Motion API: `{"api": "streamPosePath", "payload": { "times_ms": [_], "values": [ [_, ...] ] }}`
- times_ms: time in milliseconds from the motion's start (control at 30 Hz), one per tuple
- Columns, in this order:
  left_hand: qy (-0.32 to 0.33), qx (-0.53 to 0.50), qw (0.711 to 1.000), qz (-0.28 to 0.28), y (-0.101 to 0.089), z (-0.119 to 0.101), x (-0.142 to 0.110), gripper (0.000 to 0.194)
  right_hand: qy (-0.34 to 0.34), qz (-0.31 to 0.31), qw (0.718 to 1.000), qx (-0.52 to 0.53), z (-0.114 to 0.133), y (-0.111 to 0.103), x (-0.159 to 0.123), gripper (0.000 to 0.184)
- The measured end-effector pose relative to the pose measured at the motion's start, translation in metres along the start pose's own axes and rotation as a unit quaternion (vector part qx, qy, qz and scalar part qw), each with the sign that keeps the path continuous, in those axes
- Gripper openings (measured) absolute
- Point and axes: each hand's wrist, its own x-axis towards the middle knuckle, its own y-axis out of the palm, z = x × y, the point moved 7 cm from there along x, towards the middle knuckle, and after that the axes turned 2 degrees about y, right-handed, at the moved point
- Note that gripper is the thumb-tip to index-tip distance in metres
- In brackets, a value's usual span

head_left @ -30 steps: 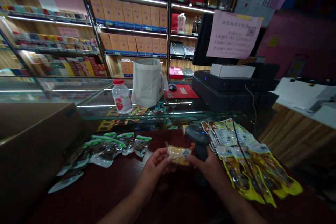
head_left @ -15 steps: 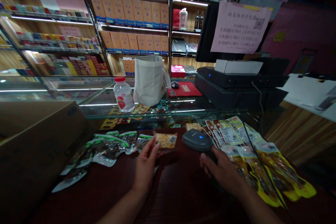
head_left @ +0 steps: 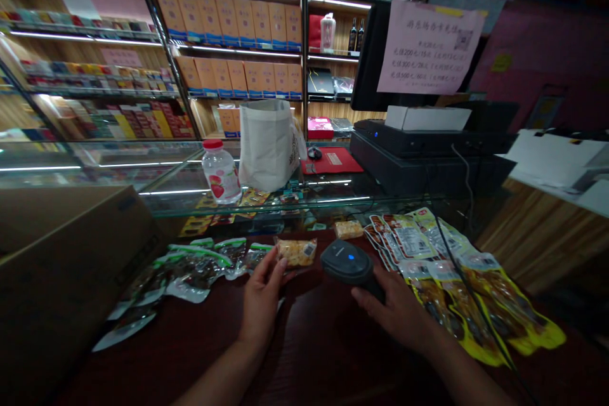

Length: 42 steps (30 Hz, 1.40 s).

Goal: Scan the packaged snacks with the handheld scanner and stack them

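Observation:
My left hand (head_left: 261, 301) is shut on a small clear snack packet (head_left: 296, 252) with a barcode label, holding it up above the dark red counter (head_left: 314, 355). My right hand (head_left: 394, 314) grips a black handheld barcode scanner (head_left: 349, 263), whose blue light is lit and whose head tilts toward that packet. The two are close but apart. Green-edged vacuum snack packets (head_left: 195, 273) lie left of my left hand. Yellow-edged snack packets (head_left: 476, 304) and white-labelled packets (head_left: 404, 238) lie right of the scanner. Another small packet (head_left: 348, 229) sits beyond it.
A brown cardboard box (head_left: 61, 266) fills the left foreground. Behind the counter stands a glass display case (head_left: 285, 203), with a white bag (head_left: 266, 146) and a plastic bottle (head_left: 221, 172) on top. A black till (head_left: 423, 165) stands at right, with a scanner cable running across the yellow packets.
The hands have separated since a second ago, and the packet is now in my left hand alone. The scanner has dropped from upright to tilted, moving slightly toward the packet.

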Motion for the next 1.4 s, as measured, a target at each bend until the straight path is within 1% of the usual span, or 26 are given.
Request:
{"api": "streamPosePath", "payload": {
  "times_ms": [167, 367, 433, 533, 600, 667, 733, 833, 900, 967, 1033, 1100, 1167, 1200, 1233, 1267, 1300, 1333, 1367, 1400],
  "values": [
    [-0.003, 0.006, 1.000, 0.019, 0.001, 0.001, -0.002, 0.052, -0.003, 0.000, 1.000, 0.004, 0.001, 0.001, 0.000, 0.041],
    [-0.009, 0.001, 1.000, 0.019, 0.001, 0.001, -0.003, 0.057, 0.006, -0.023, 1.000, 0.015, -0.003, -0.001, -0.001, 0.037],
    [-0.012, 0.001, 1.000, 0.022, 0.001, 0.003, -0.002, 0.059, 0.013, -0.019, 1.000, 0.017, -0.004, 0.000, 0.000, 0.037],
    [-0.005, -0.002, 1.000, 0.020, 0.000, 0.005, -0.001, 0.054, 0.018, 0.006, 0.998, 0.052, -0.005, 0.003, 0.002, 0.037],
    [0.010, -0.005, 1.000, 0.020, 0.000, 0.002, 0.000, 0.051, 0.026, 0.003, 0.995, 0.094, -0.007, 0.001, 0.004, 0.038],
    [0.019, -0.006, 1.000, 0.023, 0.000, -0.003, -0.001, 0.050, 0.053, -0.017, 0.986, 0.156, -0.012, -0.002, 0.006, 0.040],
    [0.009, 0.004, 0.999, 0.036, 0.001, -0.008, 0.000, 0.050, 0.089, -0.035, 0.971, 0.221, -0.018, -0.005, 0.008, 0.043],
    [-0.046, 0.049, 0.995, 0.078, 0.002, -0.015, 0.004, 0.046, 0.114, -0.064, 0.949, 0.287, -0.025, -0.012, 0.010, 0.053],
    [-0.089, 0.097, 0.984, 0.118, 0.001, -0.020, 0.006, 0.045, 0.122, -0.087, 0.935, 0.322, -0.029, -0.019, 0.011, 0.058],
    [-0.114, 0.151, 0.970, 0.152, -0.003, -0.024, 0.008, 0.048, 0.131, -0.105, 0.920, 0.354, -0.035, -0.026, 0.013, 0.062],
    [-0.124, 0.213, 0.952, 0.181, -0.009, -0.027, 0.010, 0.053, 0.139, -0.117, 0.907, 0.381, -0.042, -0.031, 0.015, 0.064],
    [-0.120, 0.284, 0.930, 0.202, -0.015, -0.028, 0.012, 0.054, 0.142, -0.130, 0.894, 0.405, -0.049, -0.036, 0.017, 0.064],
    [-0.106, 0.366, 0.900, 0.211, -0.022, -0.029, 0.015, 0.053, 0.143, -0.145, 0.881, 0.427, -0.054, -0.040, 0.018, 0.064],
    [-0.088, 0.414, 0.882, 0.206, -0.025, -0.032, 0.017, 0.052, 0.143, -0.153, 0.875, 0.436, -0.056, -0.042, 0.019, 0.063],
    [-0.054, 0.470, 0.859, 0.195, -0.027, -0.039, 0.019, 0.051, 0.143, -0.161, 0.869, 0.445, -0.058, -0.043, 0.019, 0.062],
    [-0.004, 0.530, 0.829, 0.177, -0.026, -0.049, 0.020, 0.048, 0.143, -0.167, 0.864, 0.454, -0.059, -0.045, 0.019, 0.062],
    [0.054, 0.588, 0.792, 0.154, -0.021, -0.061, 0.020, 0.046, 0.142, -0.171, 0.859, 0.461, -0.059, -0.046, 0.019, 0.061],
    [0.113, 0.639, 0.750, 0.132, -0.013, -0.074, 0.019, 0.044, 0.141, -0.175, 0.854, 0.469, -0.060, -0.048, 0.019, 0.061],
    [0.162, 0.677, 0.708, 0.118, -0.001, -0.084, 0.016, 0.042, 0.139, -0.178, 0.850, 0.476, -0.060, -0.049, 0.020, 0.060],
    [0.198, 0.704, 0.671, 0.120, 0.014, -0.090, 0.014, 0.040, 0.137, -0.181, 0.846, 0.482, -0.061, -0.050, 0.020, 0.059]
  ]
}}
